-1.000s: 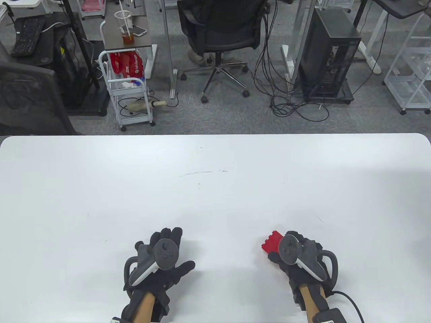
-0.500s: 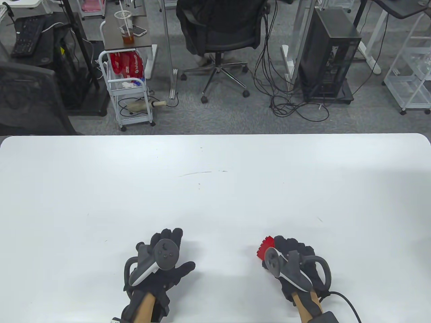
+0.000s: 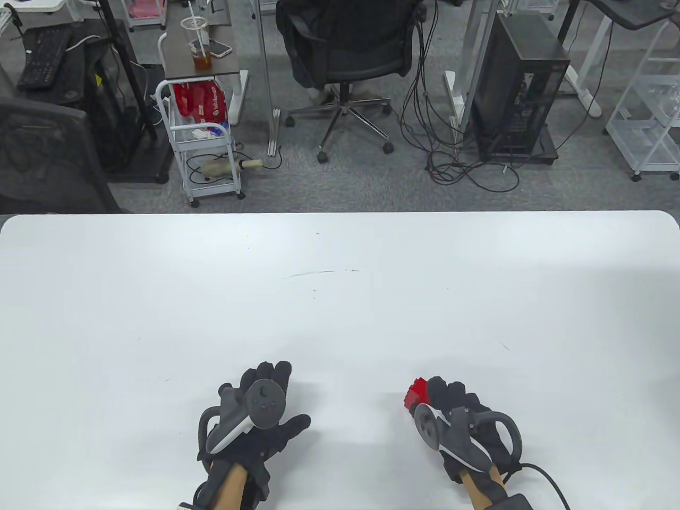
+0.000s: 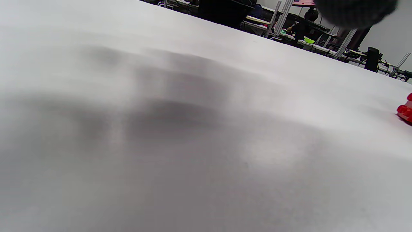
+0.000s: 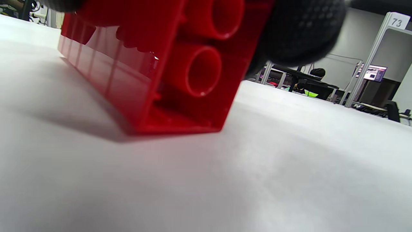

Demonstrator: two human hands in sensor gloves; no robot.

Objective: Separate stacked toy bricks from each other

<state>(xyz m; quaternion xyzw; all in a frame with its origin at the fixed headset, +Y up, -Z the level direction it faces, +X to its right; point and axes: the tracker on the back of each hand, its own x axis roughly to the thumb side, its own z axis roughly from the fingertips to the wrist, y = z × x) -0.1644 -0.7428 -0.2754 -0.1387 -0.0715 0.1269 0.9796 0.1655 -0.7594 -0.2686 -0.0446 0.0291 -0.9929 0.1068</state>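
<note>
The red brick stack is found in the lower right of the table view, low on the white table, mostly covered by the right hand. Going from left to right: the left hand is laid in the lower centre-left of that frame, fingers spread and slack, nothing held, well apart from the bricks; it is judged to be kept in reserve until a second grip is needed for pulling. In the left wrist view only bare tabletop is shown, with a sliver of red at the right edge. Further right, the right hand is closed over the stack, only the studded red end being left visible at the hand's upper left. In the right wrist view the stack is seen tipped onto one long edge on the table, hollow underside exposed, with a gloved fingertip pressed on its upper right corner, probably so that a seam is presented for prising.
</note>
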